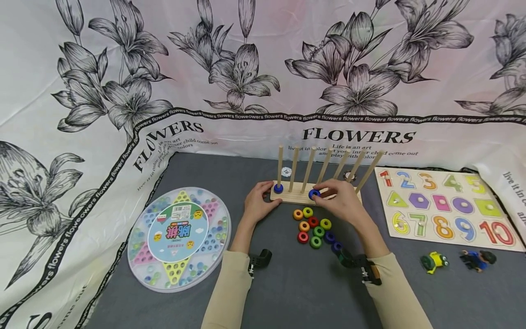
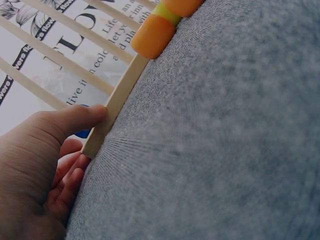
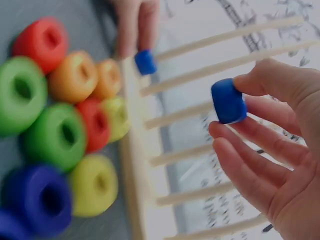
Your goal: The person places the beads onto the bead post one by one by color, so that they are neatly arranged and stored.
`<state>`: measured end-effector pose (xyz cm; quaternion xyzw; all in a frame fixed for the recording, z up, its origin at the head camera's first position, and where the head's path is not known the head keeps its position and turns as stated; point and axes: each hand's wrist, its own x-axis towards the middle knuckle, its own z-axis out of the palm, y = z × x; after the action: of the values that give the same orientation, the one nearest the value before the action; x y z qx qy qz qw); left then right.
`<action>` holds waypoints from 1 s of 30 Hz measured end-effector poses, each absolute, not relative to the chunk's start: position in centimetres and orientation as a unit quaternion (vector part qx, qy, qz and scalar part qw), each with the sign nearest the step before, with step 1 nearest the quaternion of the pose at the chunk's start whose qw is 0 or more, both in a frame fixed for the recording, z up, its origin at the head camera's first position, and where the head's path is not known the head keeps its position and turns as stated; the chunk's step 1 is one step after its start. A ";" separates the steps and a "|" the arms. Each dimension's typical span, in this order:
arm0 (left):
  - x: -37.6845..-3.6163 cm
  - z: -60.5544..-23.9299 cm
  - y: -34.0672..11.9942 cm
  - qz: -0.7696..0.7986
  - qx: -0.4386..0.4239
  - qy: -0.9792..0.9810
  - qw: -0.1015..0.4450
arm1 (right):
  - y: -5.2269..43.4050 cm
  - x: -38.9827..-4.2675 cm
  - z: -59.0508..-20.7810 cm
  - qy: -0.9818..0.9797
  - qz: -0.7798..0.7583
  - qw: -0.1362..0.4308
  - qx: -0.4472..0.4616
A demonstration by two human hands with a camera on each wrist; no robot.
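from above, your right hand [image 1: 343, 201] holds a blue ring [image 1: 314, 193] low by the wooden base [image 1: 296, 197]. your left hand [image 1: 258, 201] steadies it. left wrist: your thumb presses the base [image 2: 112, 110], fingers loose. right wrist: your fingertips [image 3: 250, 82] pinch the ring [image 3: 228, 101]. line its hole up with a peg [image 3: 200, 107].

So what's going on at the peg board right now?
A person is sorting coloured rings onto a wooden peg rack on the grey table. The left hand steadies the rack's base at its left end, thumb on the front edge. The right hand pinches a blue ring at the rack's middle pegs. Another blue ring already sits at the bottom of the leftmost peg. The loose rings lie in front of the rack.
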<state>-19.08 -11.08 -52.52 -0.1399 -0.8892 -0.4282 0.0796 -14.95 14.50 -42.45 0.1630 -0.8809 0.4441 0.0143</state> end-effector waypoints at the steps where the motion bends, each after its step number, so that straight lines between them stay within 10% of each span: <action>1: -19.1 -52.5 -11.1 -0.427 -0.141 -0.889 0.081 | 14.1 -15.0 -42.0 -0.876 0.451 0.027 0.169; 30: -19.2 -52.7 -11.2 -0.416 -0.152 -0.891 0.099 | 4.8 -17.1 -35.2 -0.758 0.543 0.306 0.191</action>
<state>-19.18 -11.19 -52.70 -0.1516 -0.8913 -0.4158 0.0990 -17.09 4.83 -35.25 0.1909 -0.7583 0.5428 0.3065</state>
